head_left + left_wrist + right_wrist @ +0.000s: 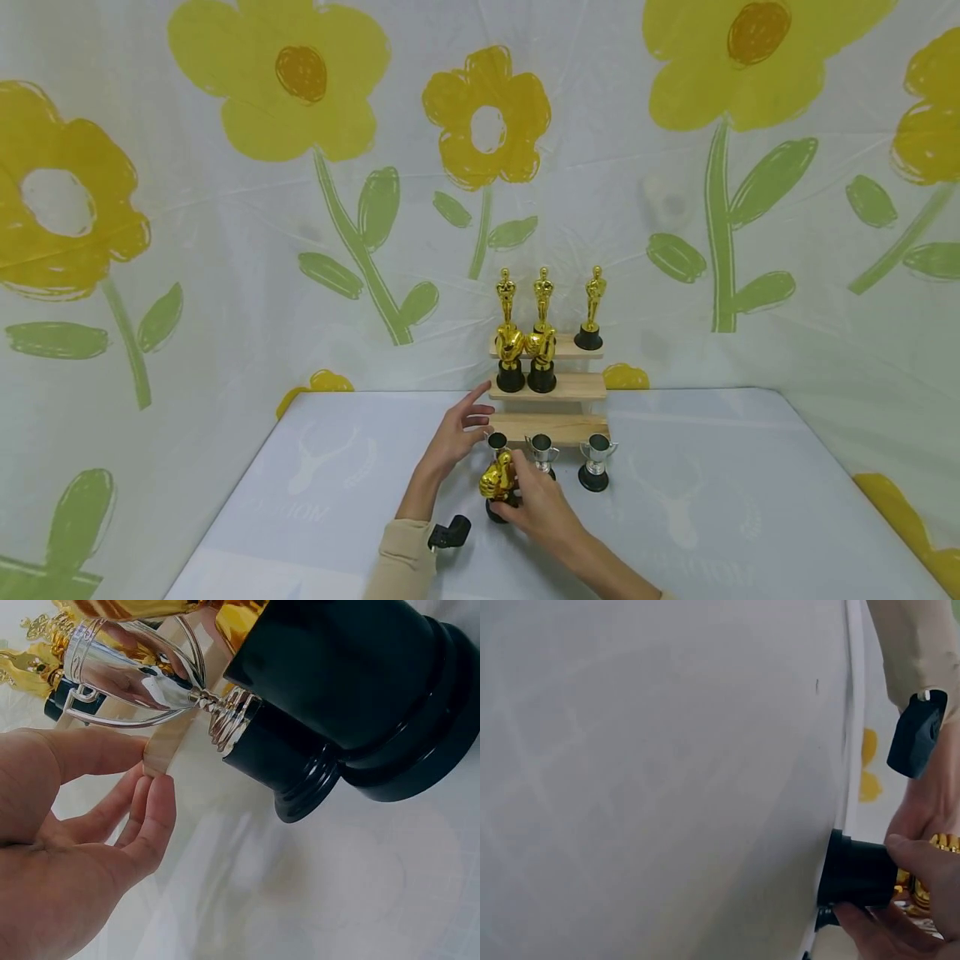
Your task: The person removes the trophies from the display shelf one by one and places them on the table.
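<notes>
My right hand (pixel 542 507) grips a gold thumbs-up trophy (pixel 497 479) with a black base, low over the table in front of the silver cups. In the right wrist view, the thumb and fingers hold the top of its black base (pixel 859 871). At the left end of the tiered wooden stand is my left hand (pixel 452 435); in the left wrist view its thumb and fingertips pinch the end of a board (pixel 159 750). Just behind the held trophy stands a silver cup (pixel 135 671), partly hidden by it.
Two more silver cups (pixel 542 450) stand before the stand's lowest board (pixel 551 427). Two gold thumbs-up trophies (pixel 510 354) occupy the middle board's left. Three gold figure statuettes (pixel 592 304) line the top board. A flowered cloth (pixel 585 208) hangs behind the table (pixel 322 500).
</notes>
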Demonstrator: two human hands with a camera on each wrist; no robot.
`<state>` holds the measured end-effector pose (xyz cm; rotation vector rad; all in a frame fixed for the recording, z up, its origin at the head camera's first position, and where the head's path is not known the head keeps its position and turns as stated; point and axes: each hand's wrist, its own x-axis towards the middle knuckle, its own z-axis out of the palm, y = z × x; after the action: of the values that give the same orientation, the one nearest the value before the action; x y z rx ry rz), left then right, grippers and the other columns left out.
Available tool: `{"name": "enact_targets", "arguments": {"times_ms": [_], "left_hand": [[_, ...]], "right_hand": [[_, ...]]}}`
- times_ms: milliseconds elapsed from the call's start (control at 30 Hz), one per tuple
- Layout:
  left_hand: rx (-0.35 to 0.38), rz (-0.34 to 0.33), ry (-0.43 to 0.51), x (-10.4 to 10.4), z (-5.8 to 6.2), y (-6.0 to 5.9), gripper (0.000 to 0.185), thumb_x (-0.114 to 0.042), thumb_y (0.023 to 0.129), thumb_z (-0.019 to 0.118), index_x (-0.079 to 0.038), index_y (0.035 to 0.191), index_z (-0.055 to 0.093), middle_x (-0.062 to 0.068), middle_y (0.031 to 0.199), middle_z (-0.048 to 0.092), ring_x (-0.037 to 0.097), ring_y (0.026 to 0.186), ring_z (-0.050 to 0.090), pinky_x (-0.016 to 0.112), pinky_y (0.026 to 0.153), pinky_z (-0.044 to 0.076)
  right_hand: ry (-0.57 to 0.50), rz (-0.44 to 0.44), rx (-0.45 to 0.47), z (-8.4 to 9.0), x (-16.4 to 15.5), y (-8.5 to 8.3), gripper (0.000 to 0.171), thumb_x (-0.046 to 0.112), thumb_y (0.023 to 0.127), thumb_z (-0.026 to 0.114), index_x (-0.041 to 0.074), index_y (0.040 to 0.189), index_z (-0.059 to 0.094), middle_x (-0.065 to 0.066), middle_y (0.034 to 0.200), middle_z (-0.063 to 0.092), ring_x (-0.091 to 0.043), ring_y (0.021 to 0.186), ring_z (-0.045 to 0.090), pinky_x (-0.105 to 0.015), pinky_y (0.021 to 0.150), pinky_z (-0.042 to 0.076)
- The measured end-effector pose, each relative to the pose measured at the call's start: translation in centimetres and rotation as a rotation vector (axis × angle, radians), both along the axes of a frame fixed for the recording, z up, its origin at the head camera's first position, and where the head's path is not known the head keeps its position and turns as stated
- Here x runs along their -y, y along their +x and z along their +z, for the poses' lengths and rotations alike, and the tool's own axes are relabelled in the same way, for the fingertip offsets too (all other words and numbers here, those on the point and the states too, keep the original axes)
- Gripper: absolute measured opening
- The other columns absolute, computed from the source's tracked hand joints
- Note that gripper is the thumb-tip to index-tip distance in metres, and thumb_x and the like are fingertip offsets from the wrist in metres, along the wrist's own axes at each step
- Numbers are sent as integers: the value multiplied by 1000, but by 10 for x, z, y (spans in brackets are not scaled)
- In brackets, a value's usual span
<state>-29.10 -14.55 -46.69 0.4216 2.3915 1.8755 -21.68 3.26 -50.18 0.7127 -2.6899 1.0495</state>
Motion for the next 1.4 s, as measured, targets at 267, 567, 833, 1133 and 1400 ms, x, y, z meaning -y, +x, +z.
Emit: {"name": "enact_targets", "arguments": {"times_ms": [267, 567, 833, 1133, 1400], "left_hand": [[-6, -6, 0, 0, 0, 1, 74, 11, 86, 60, -12, 152, 37, 31, 128, 58, 45, 116, 57, 38, 85, 55], [-1, -6, 5, 1, 1, 1, 75, 12, 85, 59, -12, 152, 36, 32, 128, 57, 45, 117, 57, 37, 85, 55], [-5, -14, 3, 1, 0, 0, 77, 13, 84, 58, -13, 153, 35, 31, 129, 57, 44, 117, 57, 36, 85, 56], [-14, -16, 5, 1, -2, 1, 76, 11, 84, 59, -12, 152, 36, 33, 128, 56, 45, 116, 57, 36, 83, 56], [0, -14, 11, 1, -2, -1, 76, 11, 84, 59, -13, 153, 35, 33, 130, 56, 43, 116, 57, 37, 86, 56]], "right_hand": [[18, -23, -9, 0, 2, 0, 58, 22, 73, 86, 10, 114, 47, -6, 101, 69, -19, 92, 67, -34, 73, 57], [36, -21, -23, -1, 2, -1, 57, 22, 73, 86, 11, 112, 46, -5, 99, 68, -19, 90, 68, -35, 73, 57], [33, -19, -3, 0, 1, -2, 58, 24, 74, 86, 12, 114, 46, -4, 99, 68, -18, 90, 68, -31, 73, 58], [-51, 8, 72, 8, -4, 1, 61, 21, 76, 84, 14, 122, 45, -6, 102, 69, -22, 90, 71, -23, 70, 58], [-65, 16, 75, 10, -9, 5, 60, 25, 78, 83, 15, 124, 45, -5, 102, 69, -22, 89, 70, -17, 65, 54]]}}
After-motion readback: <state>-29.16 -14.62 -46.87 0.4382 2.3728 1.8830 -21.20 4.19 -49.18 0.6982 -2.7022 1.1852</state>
